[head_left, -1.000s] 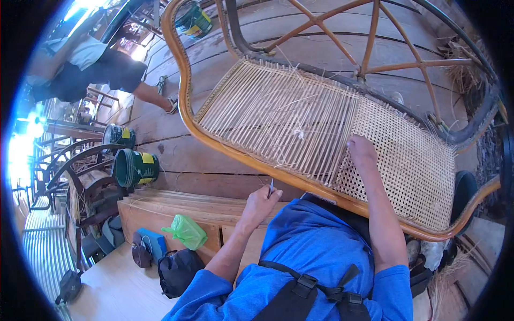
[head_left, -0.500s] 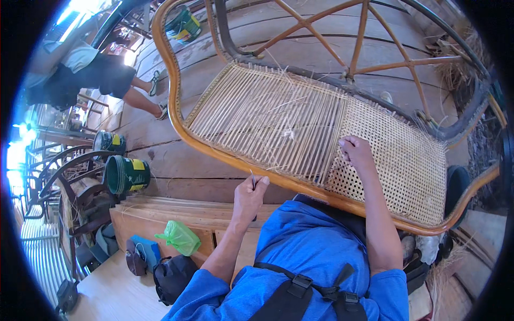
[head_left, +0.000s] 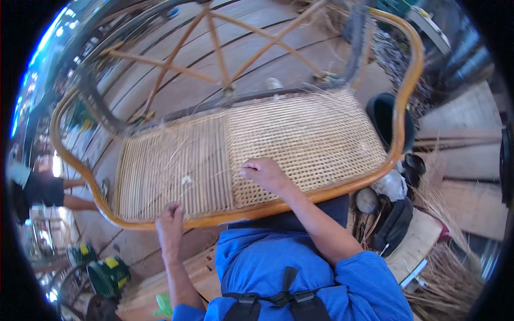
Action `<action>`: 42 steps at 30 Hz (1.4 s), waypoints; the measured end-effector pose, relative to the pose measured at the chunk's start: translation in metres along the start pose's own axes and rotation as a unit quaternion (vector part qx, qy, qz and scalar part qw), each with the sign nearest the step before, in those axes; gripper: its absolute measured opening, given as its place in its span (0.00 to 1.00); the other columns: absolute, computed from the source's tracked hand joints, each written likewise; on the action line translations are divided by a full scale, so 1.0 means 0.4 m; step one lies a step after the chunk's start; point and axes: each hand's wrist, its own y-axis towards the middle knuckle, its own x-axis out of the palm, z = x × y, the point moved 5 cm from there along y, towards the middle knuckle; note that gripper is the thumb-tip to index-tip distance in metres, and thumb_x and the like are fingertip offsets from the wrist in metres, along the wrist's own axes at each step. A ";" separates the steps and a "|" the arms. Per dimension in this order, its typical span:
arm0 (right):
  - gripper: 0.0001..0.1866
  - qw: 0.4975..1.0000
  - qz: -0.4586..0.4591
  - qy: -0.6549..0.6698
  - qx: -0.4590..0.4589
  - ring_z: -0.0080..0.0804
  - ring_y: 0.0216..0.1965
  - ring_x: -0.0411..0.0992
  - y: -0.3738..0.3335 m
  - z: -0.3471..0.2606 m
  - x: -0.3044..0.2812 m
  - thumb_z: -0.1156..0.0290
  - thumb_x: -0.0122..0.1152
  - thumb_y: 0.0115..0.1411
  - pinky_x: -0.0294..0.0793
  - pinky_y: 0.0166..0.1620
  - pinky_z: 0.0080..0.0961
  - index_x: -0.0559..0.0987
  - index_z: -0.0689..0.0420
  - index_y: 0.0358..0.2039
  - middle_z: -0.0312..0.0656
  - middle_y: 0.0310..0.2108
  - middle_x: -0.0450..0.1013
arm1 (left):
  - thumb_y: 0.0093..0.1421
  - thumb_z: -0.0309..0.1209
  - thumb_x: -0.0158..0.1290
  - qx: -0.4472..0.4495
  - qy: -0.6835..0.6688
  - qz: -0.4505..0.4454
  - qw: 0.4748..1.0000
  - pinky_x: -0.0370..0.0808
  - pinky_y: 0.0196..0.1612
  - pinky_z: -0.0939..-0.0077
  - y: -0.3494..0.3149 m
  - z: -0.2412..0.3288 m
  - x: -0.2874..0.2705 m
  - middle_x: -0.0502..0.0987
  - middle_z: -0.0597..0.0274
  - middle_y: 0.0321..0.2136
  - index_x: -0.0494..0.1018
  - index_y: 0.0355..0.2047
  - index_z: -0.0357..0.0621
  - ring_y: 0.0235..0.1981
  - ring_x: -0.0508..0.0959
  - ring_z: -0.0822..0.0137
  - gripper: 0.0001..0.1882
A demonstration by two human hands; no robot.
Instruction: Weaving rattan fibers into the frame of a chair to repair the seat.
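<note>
Nearest, at six o'clock, is the person's blue shirt, crossed by black straps with buckles. The left hand hangs at eight o'clock, over the front edge of a rattan bench. Its fingers are drawn narrow, thumb against forefinger; whether they hold anything cannot be told. The right hand is near the dial's centre, over the woven seat, its fingers curled in, tips close together; whether a strand lies between them is too blurred to tell.

The bench's seat fills the middle of the dial, running from nine to three o'clock, with a curved orange-brown rail along its near side. Its right part is open mesh; its left part shows parallel strands, with a small white scrap on them.

Just past three o'clock lies a clear plastic bag, and at four o'clock a heap of loose fibre. A dark bucket stands between two and three. A green bucket is at eight. Farther off, another person's dark shorts show at nine. At twelve, crossed poles rise above plank flooring.
</note>
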 end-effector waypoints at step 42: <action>0.09 0.966 -0.148 -0.205 0.046 0.23 0.15 0.65 -0.059 -0.005 0.068 0.70 0.49 0.58 0.63 0.19 0.21 0.74 0.60 0.27 0.37 0.15 0.67 | 0.55 0.37 0.51 -0.178 0.005 0.123 0.976 0.72 0.35 0.64 -0.026 -0.240 -0.139 0.77 0.48 0.26 0.75 0.33 0.40 0.31 0.77 0.50 0.13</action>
